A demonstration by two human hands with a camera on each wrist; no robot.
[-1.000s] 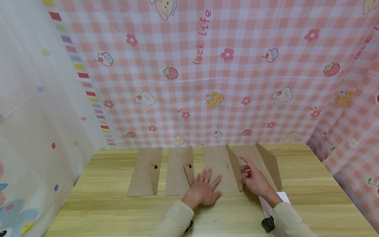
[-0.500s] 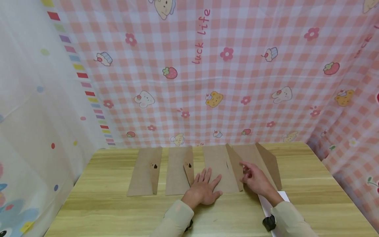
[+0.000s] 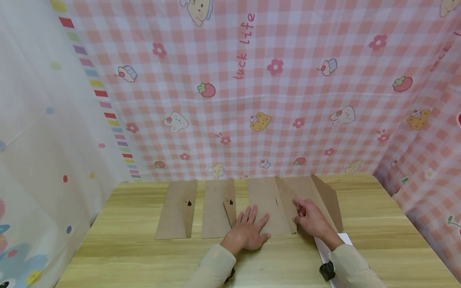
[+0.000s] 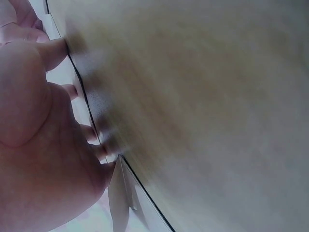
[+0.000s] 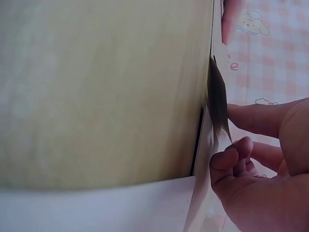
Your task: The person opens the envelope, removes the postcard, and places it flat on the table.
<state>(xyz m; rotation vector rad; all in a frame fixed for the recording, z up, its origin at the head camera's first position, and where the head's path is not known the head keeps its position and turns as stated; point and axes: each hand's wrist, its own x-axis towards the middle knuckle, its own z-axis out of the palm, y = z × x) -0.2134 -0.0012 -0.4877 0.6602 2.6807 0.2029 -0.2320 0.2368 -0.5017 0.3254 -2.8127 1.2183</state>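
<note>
A row of brown kraft paper envelopes lies along the back of the wooden table (image 3: pixel 151 260). The left hand (image 3: pixel 248 232) rests with fingers spread on the third envelope (image 3: pixel 261 190), which has a small slit near its fold. That envelope's right flap (image 3: pixel 284 200) stands partly raised. The right hand (image 3: pixel 311 218) touches the flap with a straight index finger, its other fingers curled, as the right wrist view shows beside the dark flap (image 5: pixel 218 94). The fourth envelope (image 3: pixel 300 186), partly hidden by the right hand, has its flap (image 3: pixel 327 200) folded outward.
Farther left are two envelopes, the first (image 3: pixel 173 216) and second (image 3: pixel 214 212), with flaps folded over and small black marks. The second one's flap lifts slightly. White paper (image 3: pixel 345 239) lies under the right forearm. A pink checked cloth (image 3: pixel 230 100) hangs behind the table.
The right index finger has come down toward the person along the third envelope's flap, and the flap has leaned a little farther right. The left hand has stayed in place.
</note>
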